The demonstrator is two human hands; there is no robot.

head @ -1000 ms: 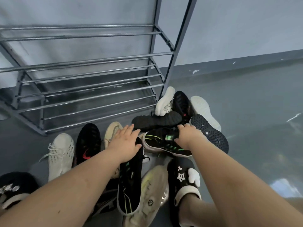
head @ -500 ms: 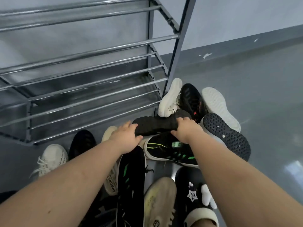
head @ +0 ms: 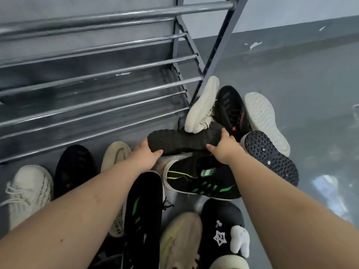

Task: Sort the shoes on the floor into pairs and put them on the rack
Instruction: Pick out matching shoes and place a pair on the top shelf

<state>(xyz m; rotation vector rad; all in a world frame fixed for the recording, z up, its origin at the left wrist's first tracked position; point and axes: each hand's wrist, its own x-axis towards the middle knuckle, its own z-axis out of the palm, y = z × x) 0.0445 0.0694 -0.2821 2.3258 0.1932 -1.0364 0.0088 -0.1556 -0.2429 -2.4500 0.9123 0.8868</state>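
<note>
Rack: standing against the wall, bars bare of shoes, lowest shelf lying just behind the pile, so likely waiting for the first pair.
Floor: carrying the whole heap of unsorted shoes, crowding around the rack's front corner post.
Green-striped shoes: lying apart, one black shoe on its side below the right wrist, its likely mate pointing toward the rack under the left forearm; not yet sitting together as a pair.
Pale shoes: scattering left and right, a laced cream shoe at far left, a white shoe leaning against the post, a white sole turning up at right.
Dark shoe: lying sole-up across the top of the heap, resting against the white shoe, sitting between both hands; probably being lifted clear first because of covering the ones beneath.
Left hand: curling fingers and thumb around the toe end of the dark shoe.
Right hand: gripping the heel end, thumb over the sole edge, steadying the long shoe level.
</note>
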